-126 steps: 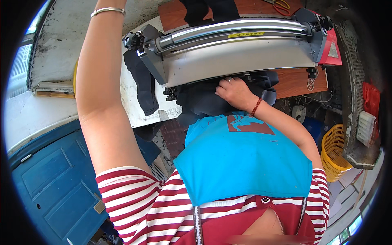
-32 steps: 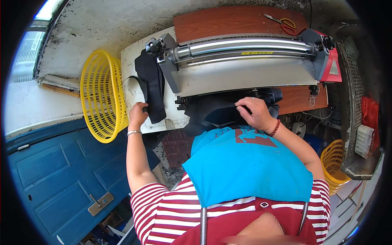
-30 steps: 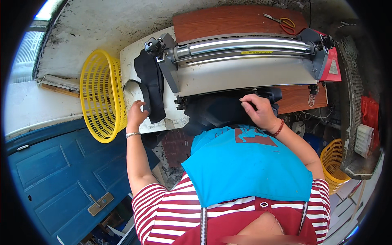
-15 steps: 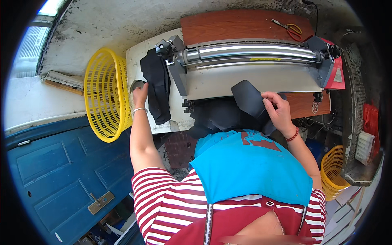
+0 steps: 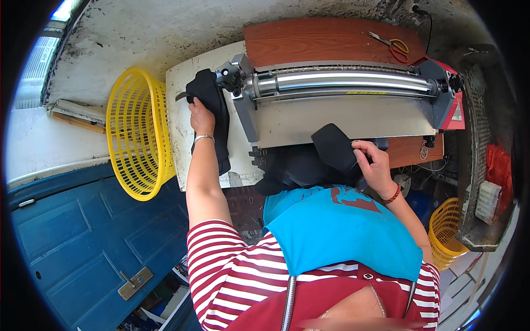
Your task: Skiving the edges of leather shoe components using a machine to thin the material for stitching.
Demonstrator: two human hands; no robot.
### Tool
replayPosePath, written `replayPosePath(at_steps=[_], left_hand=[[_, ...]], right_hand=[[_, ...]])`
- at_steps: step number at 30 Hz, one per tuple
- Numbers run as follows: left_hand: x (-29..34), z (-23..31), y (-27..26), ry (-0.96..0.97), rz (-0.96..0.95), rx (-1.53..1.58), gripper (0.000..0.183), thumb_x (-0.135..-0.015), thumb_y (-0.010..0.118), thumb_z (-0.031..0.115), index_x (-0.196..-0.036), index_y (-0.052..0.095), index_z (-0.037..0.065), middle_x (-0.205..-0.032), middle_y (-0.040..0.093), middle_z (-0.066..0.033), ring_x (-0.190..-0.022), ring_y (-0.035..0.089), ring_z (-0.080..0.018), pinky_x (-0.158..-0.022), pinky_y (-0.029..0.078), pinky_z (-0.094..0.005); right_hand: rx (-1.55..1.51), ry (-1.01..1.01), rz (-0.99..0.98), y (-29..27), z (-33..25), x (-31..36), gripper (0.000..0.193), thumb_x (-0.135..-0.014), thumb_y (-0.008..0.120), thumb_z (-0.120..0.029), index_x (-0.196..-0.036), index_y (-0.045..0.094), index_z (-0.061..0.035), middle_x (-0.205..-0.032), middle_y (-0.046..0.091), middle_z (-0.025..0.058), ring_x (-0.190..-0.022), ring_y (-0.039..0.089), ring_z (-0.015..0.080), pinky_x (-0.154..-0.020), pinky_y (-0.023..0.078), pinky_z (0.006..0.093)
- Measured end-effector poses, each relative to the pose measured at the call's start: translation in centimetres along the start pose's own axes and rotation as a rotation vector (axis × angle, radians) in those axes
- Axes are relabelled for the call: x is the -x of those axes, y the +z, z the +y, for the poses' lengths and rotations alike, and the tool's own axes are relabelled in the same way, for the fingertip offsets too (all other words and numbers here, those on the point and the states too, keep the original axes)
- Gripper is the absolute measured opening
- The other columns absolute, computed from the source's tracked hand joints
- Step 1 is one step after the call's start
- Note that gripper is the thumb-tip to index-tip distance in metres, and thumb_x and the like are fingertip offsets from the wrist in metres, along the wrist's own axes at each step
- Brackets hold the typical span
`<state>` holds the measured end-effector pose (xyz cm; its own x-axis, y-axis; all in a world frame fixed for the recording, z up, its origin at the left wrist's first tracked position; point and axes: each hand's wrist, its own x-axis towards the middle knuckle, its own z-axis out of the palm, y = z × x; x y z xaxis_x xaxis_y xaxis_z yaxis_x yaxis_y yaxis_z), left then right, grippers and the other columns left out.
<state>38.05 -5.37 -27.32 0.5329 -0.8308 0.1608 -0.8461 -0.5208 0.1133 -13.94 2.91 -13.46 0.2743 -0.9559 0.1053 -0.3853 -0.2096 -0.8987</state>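
A stack of black cut pieces (image 5: 212, 110), perhaps fabric or leather, lies on the white tabletop left of a roller machine (image 5: 353, 83). My left hand (image 5: 202, 119) rests on the stack's left side, fingers closed. A small dark flat piece (image 5: 181, 96) juts out at its fingertips, mostly hidden. My right hand (image 5: 375, 164) pinches the right edge of a black flat piece with angled corners (image 5: 333, 144). That piece is raised before the machine's metal plate (image 5: 331, 118). More black material (image 5: 298, 168) bunches in my lap, partly under the machine's front edge.
A yellow plastic basket (image 5: 163, 138) stands against the table's left side. Scissors (image 5: 395, 47) with red and yellow handles lie on the brown board (image 5: 314, 38) behind the machine. Another yellow basket (image 5: 445, 231) sits low at right. A blue door (image 5: 83, 231) is at left.
My left hand has moved right and slightly down, from the bare tabletop onto the black stack, with the small dark piece. My right hand and its black piece have hardly moved.
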Motion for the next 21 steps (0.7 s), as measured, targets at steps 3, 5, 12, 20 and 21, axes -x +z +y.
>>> replayPosePath(at_steps=[3, 5, 12, 20, 21], left_hand=[[0.6, 1.7, -0.8, 0.002, -0.144, 0.005, 0.057, -0.088, 0.062, 0.012, -0.142, 0.048, -0.002, -0.128, 0.058, -0.0257, -0.099, 0.069, -0.0441, -0.085, 0.059, -0.0490], [0.8, 1.4, 0.0, -0.025, -0.053, 0.060, 0.054, -0.086, 0.062, 0.013, -0.137, 0.053, -0.004, -0.120, 0.062, -0.0255, -0.098, 0.069, -0.0443, -0.085, 0.058, -0.0496], [2.9, 0.0, -2.5, -0.169, 0.160, 0.715, 0.034, -0.089, 0.063, 0.012, -0.116, 0.070, -0.007, -0.077, 0.065, -0.0085, -0.072, 0.063, -0.0196, -0.069, 0.052, -0.0323], [13.1, 17.9, -22.4, 0.791, 0.511, 1.009, 0.029, -0.090, 0.053, -0.002, -0.112, 0.072, -0.002, -0.087, 0.066, -0.0106, -0.075, 0.061, -0.0213, -0.068, 0.048, -0.0288], [13.3, 20.7, -23.7, 0.899, 0.380, 0.941, 0.028, -0.089, 0.056, 0.001, -0.111, 0.072, -0.001, -0.091, 0.068, -0.0141, -0.080, 0.064, -0.0270, -0.073, 0.050, -0.0336]], right_hand=[[0.002, -0.010, -0.006, -0.2, -0.4, -0.1, 0.017, -0.095, 0.066, 0.000, -0.112, 0.069, -0.0009, -0.091, 0.073, 0.0091, -0.074, 0.067, 0.0145, -0.069, 0.052, 0.0268], [-0.007, -0.004, -0.009, -0.5, -0.5, -0.2, 0.017, -0.095, 0.066, 0.000, -0.112, 0.069, -0.0008, -0.091, 0.073, 0.0089, -0.074, 0.067, 0.0142, -0.069, 0.052, 0.0267], [-0.018, 0.008, 0.122, -2.3, 0.2, -1.2, 0.016, -0.099, 0.063, -0.002, -0.113, 0.069, 0.0005, -0.092, 0.073, 0.0065, -0.077, 0.066, 0.0116, -0.071, 0.051, 0.0258], [-0.077, 0.267, 0.044, -3.7, 1.7, -4.2, 0.019, -0.102, 0.059, -0.010, -0.113, 0.069, 0.0014, -0.092, 0.073, 0.0079, -0.081, 0.065, 0.0109, -0.075, 0.051, 0.0262], [-0.137, 0.270, 0.041, -3.6, 2.1, -4.8, 0.019, -0.101, 0.060, -0.010, -0.112, 0.070, 0.0017, -0.091, 0.074, 0.0080, -0.080, 0.066, 0.0116, -0.075, 0.052, 0.0268]])
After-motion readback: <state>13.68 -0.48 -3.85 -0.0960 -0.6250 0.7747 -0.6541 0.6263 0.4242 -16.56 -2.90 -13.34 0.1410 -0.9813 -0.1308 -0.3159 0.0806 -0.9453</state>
